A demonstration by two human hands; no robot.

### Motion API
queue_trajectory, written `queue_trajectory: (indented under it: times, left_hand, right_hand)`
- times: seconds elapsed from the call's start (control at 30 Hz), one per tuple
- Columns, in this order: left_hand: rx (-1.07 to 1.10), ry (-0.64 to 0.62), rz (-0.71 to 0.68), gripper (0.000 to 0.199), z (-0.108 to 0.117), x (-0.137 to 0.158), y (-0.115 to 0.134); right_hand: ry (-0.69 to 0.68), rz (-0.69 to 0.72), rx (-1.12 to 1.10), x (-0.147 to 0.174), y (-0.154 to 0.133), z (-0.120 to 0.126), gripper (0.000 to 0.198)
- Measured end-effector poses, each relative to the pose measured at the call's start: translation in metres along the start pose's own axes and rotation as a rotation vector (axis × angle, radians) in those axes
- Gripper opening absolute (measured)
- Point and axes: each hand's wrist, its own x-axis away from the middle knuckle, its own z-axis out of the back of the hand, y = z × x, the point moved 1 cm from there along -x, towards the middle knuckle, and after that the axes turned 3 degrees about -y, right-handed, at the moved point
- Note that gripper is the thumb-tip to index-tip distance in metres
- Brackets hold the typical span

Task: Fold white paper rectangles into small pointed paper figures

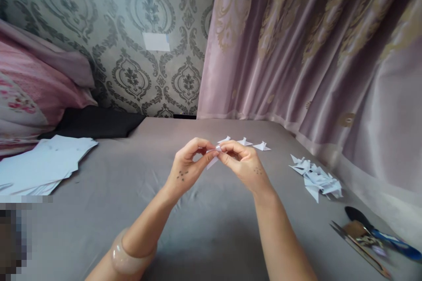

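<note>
Between both hands, above the grey sheet, is a small piece of folded white paper (212, 163). My left hand (193, 158) pinches it from the left with thumb and forefinger. From the right, my right hand (240, 156) pinches the same paper, its fingertips almost meeting those of the left. A narrow flap hangs below the fingertips; the rest is mostly covered by the fingers. Just behind my right hand stand several folded paper cranes (262, 145) in a row, one partly hidden by the hand.
A heap of folded white paper pieces (319, 178) lies on the right. Nearer are scissors (359, 248) and a blue-handled tool (392, 241). At left, a stack of white paper (42, 162) sits before a black folded cloth (99, 122). Pink curtains (263, 52) hang along the right.
</note>
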Motion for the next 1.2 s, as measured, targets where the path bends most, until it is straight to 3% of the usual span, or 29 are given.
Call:
queue_trajectory:
  times: [0.3,0.6,0.93,1.03,1.2]
  left_hand:
    - [0.124,-0.107,0.132,0.005,0.008,-0.002,0.014]
    - [-0.054,-0.094,0.034,0.002,0.011,-0.002,0.025]
    - [-0.049,-0.147,-0.009,0.007,0.011,-0.003,0.025]
    - [-0.010,-0.056,0.000,0.004,0.009,-0.002,0.022]
    - [0.232,0.159,0.184,0.004,0.003,0.000,0.014]
  right_hand:
    - [-0.009,0.227,0.143,0.001,-0.011,0.005,0.005]
    - [0.046,0.297,0.264,0.008,-0.024,0.001,0.009]
    - [0.001,0.341,0.415,0.009,-0.029,-0.001,0.012]
    - [0.049,0.298,0.380,0.009,-0.029,-0.004,0.009]
    - [0.118,0.149,0.205,0.007,-0.025,-0.009,0.007]
